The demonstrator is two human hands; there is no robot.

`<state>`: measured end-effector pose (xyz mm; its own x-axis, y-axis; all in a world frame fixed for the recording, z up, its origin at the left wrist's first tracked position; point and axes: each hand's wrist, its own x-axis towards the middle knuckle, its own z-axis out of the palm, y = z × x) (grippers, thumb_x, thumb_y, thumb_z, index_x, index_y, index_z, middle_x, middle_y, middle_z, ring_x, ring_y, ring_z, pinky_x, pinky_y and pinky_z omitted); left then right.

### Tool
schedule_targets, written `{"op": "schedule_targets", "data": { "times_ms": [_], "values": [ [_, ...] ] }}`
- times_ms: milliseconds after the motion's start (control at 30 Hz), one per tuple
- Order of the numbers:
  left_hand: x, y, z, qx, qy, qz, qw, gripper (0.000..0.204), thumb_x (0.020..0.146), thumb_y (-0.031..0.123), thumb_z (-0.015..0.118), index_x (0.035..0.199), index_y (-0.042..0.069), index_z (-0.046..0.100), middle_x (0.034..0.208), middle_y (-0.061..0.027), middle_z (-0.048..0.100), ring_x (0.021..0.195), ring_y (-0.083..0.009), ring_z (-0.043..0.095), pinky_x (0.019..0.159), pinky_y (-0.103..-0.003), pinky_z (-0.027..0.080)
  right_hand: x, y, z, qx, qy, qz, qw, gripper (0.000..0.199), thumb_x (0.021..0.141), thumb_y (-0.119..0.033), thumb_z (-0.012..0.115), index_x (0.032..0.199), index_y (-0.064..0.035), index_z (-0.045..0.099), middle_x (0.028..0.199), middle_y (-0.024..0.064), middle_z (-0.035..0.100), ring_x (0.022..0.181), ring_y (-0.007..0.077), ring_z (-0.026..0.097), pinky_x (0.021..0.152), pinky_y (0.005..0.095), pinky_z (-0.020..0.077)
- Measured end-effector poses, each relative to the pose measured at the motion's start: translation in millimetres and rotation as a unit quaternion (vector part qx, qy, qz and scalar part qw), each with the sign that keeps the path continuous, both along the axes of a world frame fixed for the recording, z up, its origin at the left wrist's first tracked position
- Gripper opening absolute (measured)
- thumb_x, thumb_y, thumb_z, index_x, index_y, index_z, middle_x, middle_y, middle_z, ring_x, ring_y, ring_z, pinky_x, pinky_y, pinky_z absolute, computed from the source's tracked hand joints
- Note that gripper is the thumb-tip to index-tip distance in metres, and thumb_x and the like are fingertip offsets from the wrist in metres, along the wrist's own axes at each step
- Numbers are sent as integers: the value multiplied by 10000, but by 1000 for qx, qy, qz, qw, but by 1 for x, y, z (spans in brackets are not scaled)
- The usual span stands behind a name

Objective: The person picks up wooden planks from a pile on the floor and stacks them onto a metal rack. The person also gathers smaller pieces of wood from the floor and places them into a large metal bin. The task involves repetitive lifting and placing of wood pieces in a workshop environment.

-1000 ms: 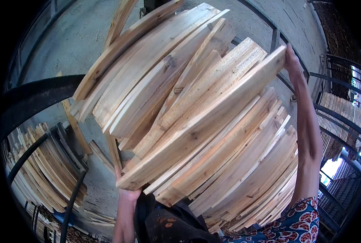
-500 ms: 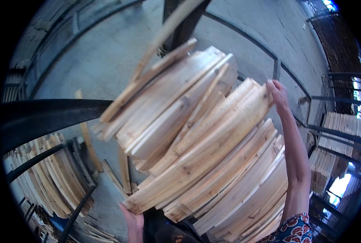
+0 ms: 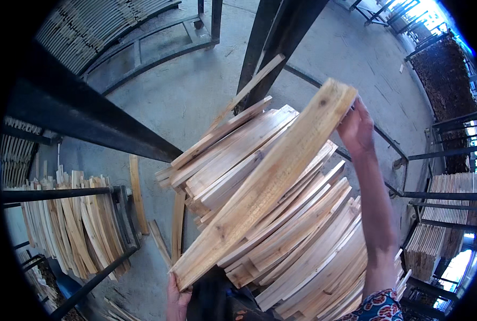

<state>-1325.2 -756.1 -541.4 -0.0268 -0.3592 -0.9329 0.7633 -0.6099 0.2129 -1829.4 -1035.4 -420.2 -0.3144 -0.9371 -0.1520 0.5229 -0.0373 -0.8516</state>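
A long wooden board [image 3: 270, 179] with a few dark knots slants across the middle, held by its two ends above a pile of boards. My right hand [image 3: 357, 127] grips the far upper end, its fingers partly hidden behind the wood. At the near lower end, my left hand [image 3: 178, 291] has its fingers and thumb closed on the board's corner. Beneath it lies the pile of pale wooden boards [image 3: 308, 251], several layers stacked loosely and fanned at slightly different angles.
A dark steel post [image 3: 281, 43] rises behind the pile, and a dark beam [image 3: 99, 117] runs in from the left. A rack of upright boards [image 3: 72, 224] stands at left. Loose strips [image 3: 137, 195] lie on the floor. More stacked boards [image 3: 455, 192] sit in racks at right.
The board has been lifted off the pile and now hangs higher, its far end raised. Both hands stay at its ends. My view has shifted, showing more racks at upper left.
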Motion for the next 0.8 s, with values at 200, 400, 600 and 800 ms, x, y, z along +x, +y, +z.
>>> {"op": "schedule_targets", "data": {
  "times_ms": [200,400,600,800],
  "values": [
    [2,-46,17,-72,6,-20,997,342,827,343,459,1063,96,459,974,-65,558,805,-170,573,553,-266,497,45,-5,50,-118,-132,91,980,632,756,-499,466,1207,-87,305,1171,169,393,1090,323,384,940,446,271],
    [-15,-127,-2,-130,155,-17,979,252,850,285,403,1010,110,486,944,-50,560,780,-170,565,533,-283,473,71,-2,80,-136,-27,110,984,700,734,-490,492,1198,-6,292,1099,213,437,1084,378,381,945,463,275],
    [-80,-232,-29,-191,320,125,919,309,824,162,387,1019,-65,465,1070,-198,474,930,-267,498,733,-308,483,40,-11,158,-157,109,115,975,568,766,-442,484,1115,-10,362,1098,213,418,1096,364,361,963,468,244],
    [-128,-308,-29,-213,324,121,914,219,832,119,407,981,-18,490,1022,-163,508,964,-312,481,774,-341,460,69,-60,125,-29,180,-98,978,531,746,-410,564,1070,-29,387,1017,166,475,982,325,483,834,438,408]
  ]
}}
